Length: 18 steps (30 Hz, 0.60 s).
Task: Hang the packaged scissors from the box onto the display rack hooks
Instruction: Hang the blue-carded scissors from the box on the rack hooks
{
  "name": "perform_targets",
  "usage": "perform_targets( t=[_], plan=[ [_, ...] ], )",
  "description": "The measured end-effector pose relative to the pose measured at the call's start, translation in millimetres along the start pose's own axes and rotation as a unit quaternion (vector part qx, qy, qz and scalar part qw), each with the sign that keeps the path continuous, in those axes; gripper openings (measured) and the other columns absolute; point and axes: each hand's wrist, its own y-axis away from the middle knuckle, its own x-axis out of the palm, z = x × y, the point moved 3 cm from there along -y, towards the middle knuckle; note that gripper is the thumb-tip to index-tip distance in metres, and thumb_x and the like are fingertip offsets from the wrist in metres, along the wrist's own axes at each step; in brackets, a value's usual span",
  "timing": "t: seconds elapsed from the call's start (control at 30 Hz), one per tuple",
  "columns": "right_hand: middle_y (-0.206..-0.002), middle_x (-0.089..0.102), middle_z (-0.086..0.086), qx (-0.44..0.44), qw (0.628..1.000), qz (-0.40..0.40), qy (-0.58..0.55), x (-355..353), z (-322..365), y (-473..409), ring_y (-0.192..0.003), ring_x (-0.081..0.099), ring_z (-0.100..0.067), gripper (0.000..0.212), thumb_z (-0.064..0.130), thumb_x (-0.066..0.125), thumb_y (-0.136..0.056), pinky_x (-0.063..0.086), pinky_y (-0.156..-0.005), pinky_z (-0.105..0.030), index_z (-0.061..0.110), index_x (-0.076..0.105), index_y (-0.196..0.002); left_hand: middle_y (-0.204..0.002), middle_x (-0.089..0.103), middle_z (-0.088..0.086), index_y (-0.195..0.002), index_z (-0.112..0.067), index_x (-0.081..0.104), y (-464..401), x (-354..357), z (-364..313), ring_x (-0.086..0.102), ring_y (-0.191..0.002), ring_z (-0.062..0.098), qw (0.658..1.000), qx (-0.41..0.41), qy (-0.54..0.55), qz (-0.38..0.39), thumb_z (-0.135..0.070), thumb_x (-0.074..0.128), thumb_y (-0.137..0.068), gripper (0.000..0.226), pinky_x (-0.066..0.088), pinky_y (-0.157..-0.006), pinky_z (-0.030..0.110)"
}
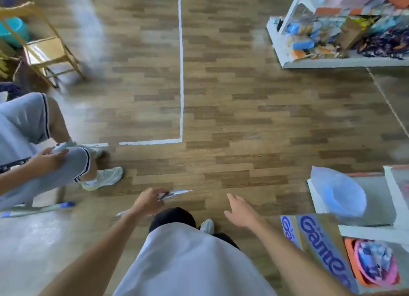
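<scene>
Here, left hand [147, 201]: fingers curled round one flat scissors pack [174, 193], held low over the wood floor, just beyond the wearer's knee.
Right hand [240, 210]: fingers spread and relaxed, holding nothing, stretched forward beside the box [321, 249].
Box: one, printed cardboard, right of the right hand; contents not visible.
Shelves [332, 60]: two units, one far beyond the box, one just beside it.
Seated person [26, 140]: one, far left of the box.

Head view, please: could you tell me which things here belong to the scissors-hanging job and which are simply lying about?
Job: packaged scissors held in left hand; empty right hand; cardboard box.
Lying about: wooden chair; blue plastic bowl; seated person; white floor line.
</scene>
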Motion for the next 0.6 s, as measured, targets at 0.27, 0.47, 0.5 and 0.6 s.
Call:
perform_targets(
  t=[0.27, 0.47, 0.5, 0.6],
  plan=[
    [-0.160, 0.027, -0.016, -0.051, 0.997, -0.002, 0.054, -160.5, 35.2, -139.2, -0.146, 0.030, -0.030, 0.072, 0.030, 0.049, -0.101, 0.031, -0.115, -0.039, 0.017, 0.009, -0.159, -0.116, 0.071, -0.002, -0.125, -0.029, 0.067, -146.0, -82.1, -49.7, 0.065, -0.103, 0.023, 0.995, -0.022, 0.089, -0.046, 0.000, 0.053, -0.078, 0.057, 0.048, -0.077, 0.028],
    [-0.157, 0.031, -0.020, -0.023, 0.997, -0.028, 0.074, -290.2, 66.7, -246.9, -0.143, 0.034, -0.032, 0.076, 0.032, 0.050, -0.099, 0.032, -0.115, -0.040, 0.016, 0.007, -0.159, -0.118, 0.070, 0.001, -0.126, -0.029, 0.066, -285.2, -179.2, -114.8, 0.063, -0.106, 0.026, 0.992, 0.031, 0.103, -0.063, -0.001, 0.054, -0.079, 0.056, 0.045, -0.077, 0.025],
    [-0.157, 0.031, -0.020, -0.018, 0.997, -0.029, 0.068, -309.4, 72.4, -260.7, -0.144, 0.033, -0.032, 0.076, 0.032, 0.050, -0.099, 0.031, -0.116, -0.040, 0.016, 0.007, -0.160, -0.116, 0.070, 0.001, -0.125, -0.029, 0.067, -305.5, -196.7, -127.1, 0.063, -0.106, 0.026, 0.991, 0.037, 0.110, -0.063, -0.001, 0.055, -0.079, 0.056, 0.042, -0.075, 0.024],
    [-0.158, 0.029, -0.018, -0.006, 0.998, -0.035, 0.050, -365.4, 86.5, -300.5, -0.143, 0.033, -0.031, 0.074, 0.032, 0.048, -0.100, 0.032, -0.115, -0.040, 0.018, 0.007, -0.160, -0.114, 0.069, 0.005, -0.126, -0.029, 0.067, -361.3, -247.9, -160.3, 0.062, -0.106, 0.030, 0.992, 0.042, 0.107, -0.054, -0.007, 0.054, -0.079, 0.053, 0.044, -0.077, 0.027]
  ],
)
